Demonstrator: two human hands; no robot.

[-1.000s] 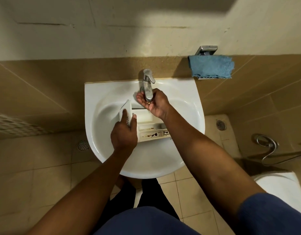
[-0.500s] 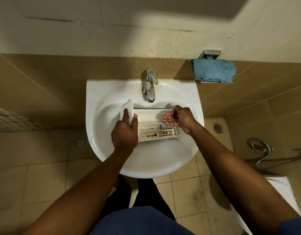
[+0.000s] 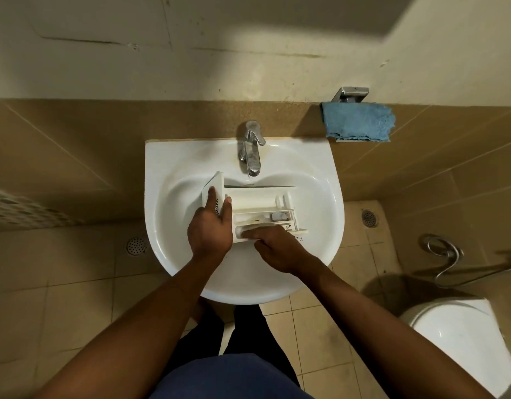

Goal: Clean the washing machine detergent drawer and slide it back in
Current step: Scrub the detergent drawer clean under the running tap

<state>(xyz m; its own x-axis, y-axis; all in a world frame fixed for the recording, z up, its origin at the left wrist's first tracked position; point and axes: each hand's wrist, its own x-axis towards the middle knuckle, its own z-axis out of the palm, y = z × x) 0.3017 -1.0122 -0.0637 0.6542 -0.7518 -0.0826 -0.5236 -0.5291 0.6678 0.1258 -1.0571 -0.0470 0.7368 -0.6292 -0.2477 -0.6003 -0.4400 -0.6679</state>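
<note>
Right hand has left the tap and dropped into the detergent drawer, fingers straight, rubbing along its near compartment. Left hand clamps the drawer's front panel, steadying it in the washbasin. Scrubbing has begun, I'd say; refitting comes later.

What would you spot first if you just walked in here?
A white detergent drawer lies in the white sink, just below the tap. The left hand grips its front panel while the right hand reaches into its nearest compartment. A blue cloth hangs on the wall, up to the right.
</note>
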